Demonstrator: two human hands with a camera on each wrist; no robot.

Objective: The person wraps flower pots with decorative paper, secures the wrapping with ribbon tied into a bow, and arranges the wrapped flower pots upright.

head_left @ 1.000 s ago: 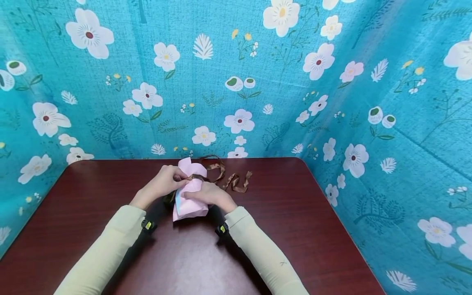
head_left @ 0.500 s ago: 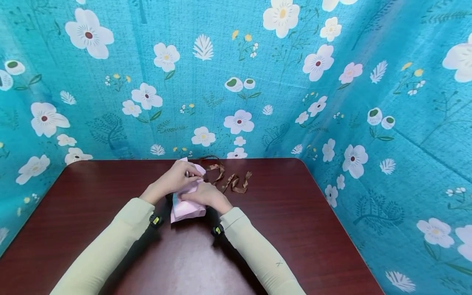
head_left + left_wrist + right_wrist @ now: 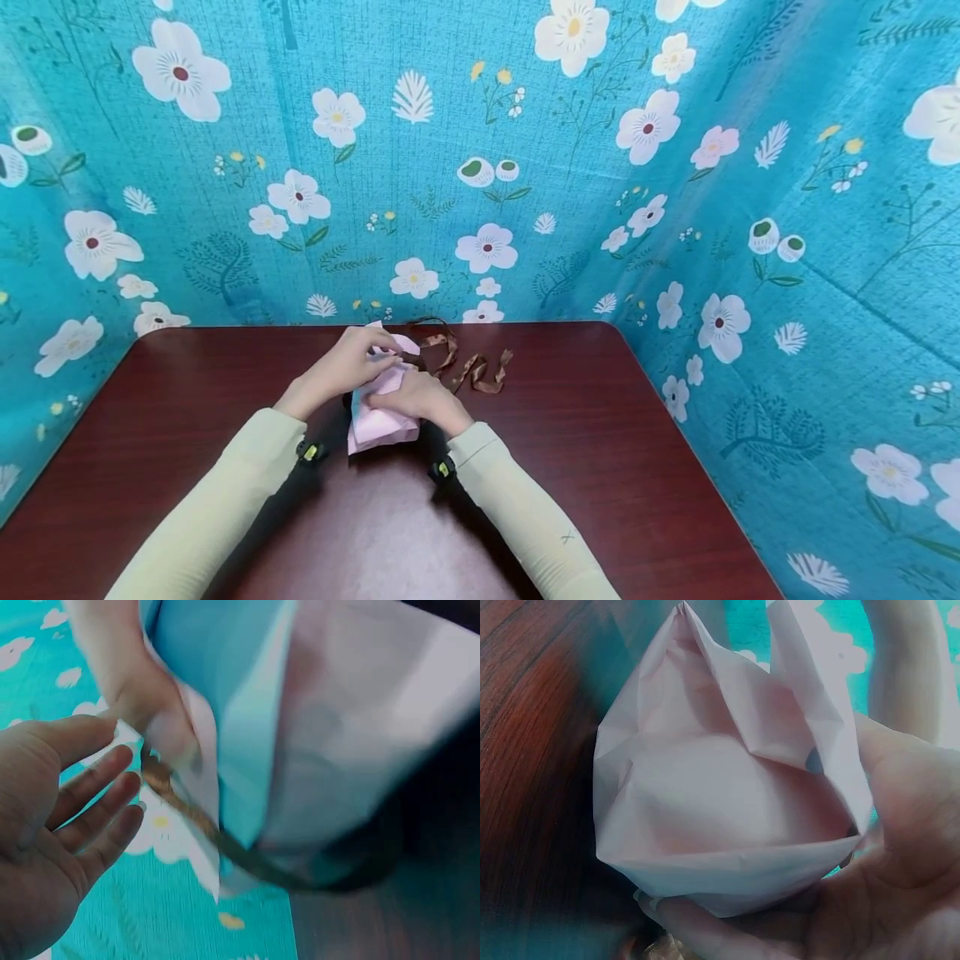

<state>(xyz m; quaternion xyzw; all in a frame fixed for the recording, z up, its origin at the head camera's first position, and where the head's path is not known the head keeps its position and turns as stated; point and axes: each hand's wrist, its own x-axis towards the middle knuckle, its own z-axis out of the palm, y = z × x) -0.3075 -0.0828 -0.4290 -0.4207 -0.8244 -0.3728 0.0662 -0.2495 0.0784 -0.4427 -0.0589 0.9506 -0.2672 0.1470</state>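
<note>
A bundle of pink wrapping paper with a light blue part stands near the table's far edge. My right hand grips it, thumb on the near side; in the right wrist view its fingers curl under the folded paper. A brown ribbon runs around the paper, with one part at the right hand's fingertips in the left wrist view. Right beside that part is my left hand, its fingers loosely bent and the thumb apart from them. In the head view this hand overlaps the paper's upper part.
Loose ribbon tails curl on the dark red-brown table to the right of the bundle. A blue flowered cloth hangs behind the table and along its right side.
My left hand has moved right over the paper from its left side, where it pinched the ribbon; its fingers are now loosened. The paper has shifted slightly left, with the right hand still gripping it.
</note>
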